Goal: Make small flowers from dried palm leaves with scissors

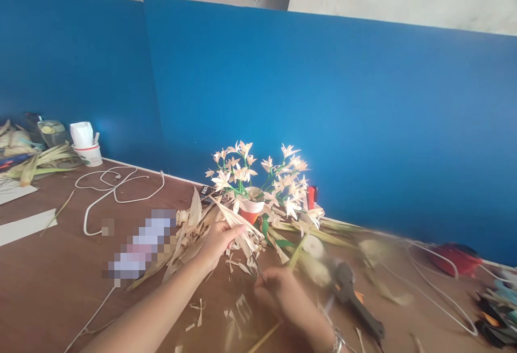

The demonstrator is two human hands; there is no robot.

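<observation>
My left hand (221,242) pinches a pale dried corn husk (234,214) between thumb and fingers. My right hand (283,291), slightly blurred, is closed around scissors (258,268); their thin dark blades point up toward the husk, and the handles are hidden in the fist. Just behind the husk stands a paper cup (251,210), white above and red below. Husk flowers (242,173) on green stems surround the cup, some spreading to its right. Loose husks (181,240) are heaped left of my left hand, and small cut scraps (197,312) lie below it.
A dark glue gun (357,302) lies right of my right hand, near a white roll (313,246). White cables (117,186) loop across the brown table at left. A red object (454,259) sits far right. A blue panel (323,111) closes off the back.
</observation>
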